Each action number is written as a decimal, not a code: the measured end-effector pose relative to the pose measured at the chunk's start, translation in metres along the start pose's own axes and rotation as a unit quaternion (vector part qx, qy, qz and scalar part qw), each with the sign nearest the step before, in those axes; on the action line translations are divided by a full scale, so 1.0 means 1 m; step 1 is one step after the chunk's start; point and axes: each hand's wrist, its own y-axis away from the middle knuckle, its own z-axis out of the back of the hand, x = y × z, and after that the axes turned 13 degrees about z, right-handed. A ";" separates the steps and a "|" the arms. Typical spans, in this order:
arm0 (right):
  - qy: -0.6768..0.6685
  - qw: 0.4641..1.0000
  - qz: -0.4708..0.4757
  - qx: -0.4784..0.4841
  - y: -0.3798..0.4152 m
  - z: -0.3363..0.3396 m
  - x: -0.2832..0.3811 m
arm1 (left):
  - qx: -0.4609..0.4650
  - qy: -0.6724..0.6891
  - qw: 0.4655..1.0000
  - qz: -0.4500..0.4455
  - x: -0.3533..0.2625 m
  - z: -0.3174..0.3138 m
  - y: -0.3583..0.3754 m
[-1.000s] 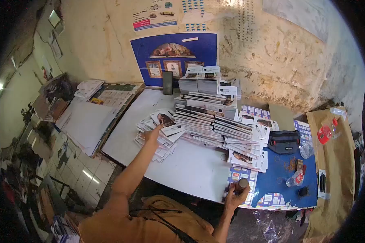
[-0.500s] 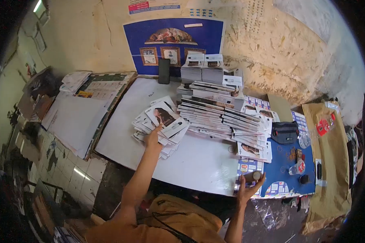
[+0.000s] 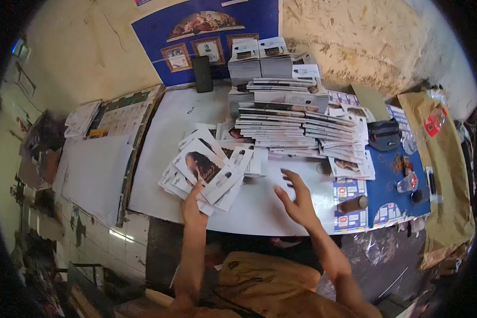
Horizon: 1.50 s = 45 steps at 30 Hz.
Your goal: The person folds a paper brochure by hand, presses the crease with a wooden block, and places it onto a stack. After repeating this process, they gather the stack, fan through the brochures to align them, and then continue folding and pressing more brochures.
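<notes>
My left hand (image 3: 195, 208) grips the near edge of a loose, fanned pile of white booklets (image 3: 188, 172), thumb on top. The top booklet shows a person with dark hair on its cover. To the right, my right hand (image 3: 298, 201) hovers over the white tabletop (image 3: 259, 214) with fingers apart and nothing in it. Beyond it stand long overlapping rows of booklets (image 3: 281, 132), spines toward me. A brown cylindrical object (image 3: 353, 204) lies on its side on the printed sheet, right of my right hand.
Neat booklet stacks (image 3: 245, 66) rise at the back beside a dark phone (image 3: 202, 74) leaning near the wall. On the right are a dark pouch (image 3: 384, 134), a clear plastic cup (image 3: 407, 183) and brown paper (image 3: 444, 185). A board with paper sheets (image 3: 98, 172) stands left.
My right hand has let go of the brown cylinder, now lying on the sheet, and moved left over the tabletop. My left hand has pulled some booklets nearer to me. The view has shifted.
</notes>
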 end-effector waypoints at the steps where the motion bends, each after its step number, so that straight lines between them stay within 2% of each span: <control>1: 0.015 1.000 -0.011 0.016 -0.011 -0.012 -0.014 | -0.002 -0.007 1.000 0.010 0.000 0.010 0.005; 2: -0.071 0.992 -0.103 -0.001 -0.022 -0.022 -0.021 | -0.004 -0.014 1.000 0.021 0.000 0.020 0.010; 4: -0.240 0.929 -0.281 -0.034 -0.038 -0.041 -0.028 | 0.003 -0.025 0.999 0.047 -0.003 0.032 0.026; 7: -0.271 0.916 -0.284 -0.088 -0.045 -0.064 -0.027 | -0.004 -0.081 0.996 0.043 0.005 0.049 0.037; 9: -0.262 0.936 -0.212 -0.099 -0.033 -0.080 -0.045 | 0.008 -0.086 0.995 0.042 0.008 0.057 0.038; 12: -0.147 0.975 -0.128 -0.110 -0.003 -0.086 -0.038 | 0.007 -0.077 0.996 0.043 0.012 0.054 0.041; 13: -0.177 0.969 -0.113 -0.131 0.009 -0.092 -0.038 | 0.003 -0.080 0.996 0.041 0.014 0.051 0.045; 15: -0.095 0.979 -0.152 -0.094 0.033 -0.085 -0.018 | 0.002 -0.078 0.996 0.037 0.022 0.052 0.049; 18: -0.270 0.930 -0.210 -0.135 0.058 -0.082 -0.003 | 0.014 -0.072 0.996 0.044 0.028 0.055 0.055; 20: -0.262 0.932 -0.180 -0.176 0.063 -0.074 0.007 | 0.027 -0.067 0.995 0.064 0.029 0.039 0.075; 23: -0.217 0.946 -0.140 -0.197 0.072 -0.067 0.007 | 0.014 -0.066 0.995 0.080 0.037 0.053 0.072; 27: -0.227 0.955 -0.118 -0.148 0.069 -0.048 0.000 | 0.012 -0.118 0.992 0.039 0.047 0.043 0.072; 31: -0.331 0.936 -0.079 -0.095 0.055 -0.028 0.026 | 0.059 -0.073 0.993 0.074 0.045 0.044 0.068; 32: -0.327 0.939 -0.058 -0.091 0.058 -0.034 0.013 | 0.077 -0.062 0.992 0.082 0.046 0.048 0.066; 36: -0.374 0.916 -0.145 -0.031 0.068 -0.032 -0.008 | 0.136 -0.083 0.984 0.085 0.046 0.029 0.070; 38: -0.393 0.900 -0.190 -0.023 0.073 -0.027 -0.012 | 0.096 -0.115 0.987 0.057 0.047 0.024 0.068; 39: -0.355 0.906 -0.229 -0.019 0.066 -0.016 -0.001 | 0.076 -0.132 0.987 0.044 0.048 0.020 0.067; 41: -0.274 0.911 -0.308 -0.014 0.046 0.016 0.030 | 0.101 -0.100 0.988 0.061 0.043 0.006 0.068; 42: -0.240 0.941 -0.236 -0.022 0.045 0.019 0.022 | 0.113 -0.084 0.987 0.071 0.042 0.001 0.068; 45: -0.302 0.932 -0.196 0.024 0.039 0.048 0.011 | 0.106 -0.134 0.984 0.043 0.046 0.000 0.057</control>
